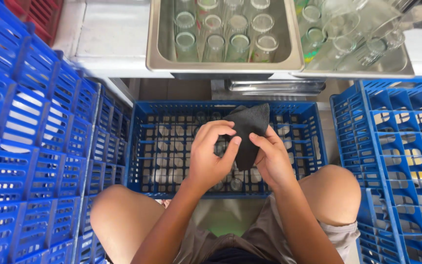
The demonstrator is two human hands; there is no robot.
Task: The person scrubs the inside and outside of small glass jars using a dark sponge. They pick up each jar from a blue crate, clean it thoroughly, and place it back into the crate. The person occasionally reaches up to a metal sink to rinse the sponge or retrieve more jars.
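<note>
Blue crate [318, 142] at the person's twelve o'clock is partly filled with glasses, several cells bare, so the wiping looks only part done; left hand [210, 155] and right hand [269, 159] are both curled round a dark cloth [249, 128], with what seems a glass between them. Steel trays at twelve [153, 44] and one o'clock [396, 66] hold more glasses; empty blue crates [35, 146] stand at nine and three

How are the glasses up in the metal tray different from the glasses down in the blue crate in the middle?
The glasses in the metal tray stand above on the counter, packed close with no dividers. The glasses in the middle blue crate sit lower, each in its own grid cell, partly hidden by the hands and the dark cloth. Both sets are clear glass.
</note>
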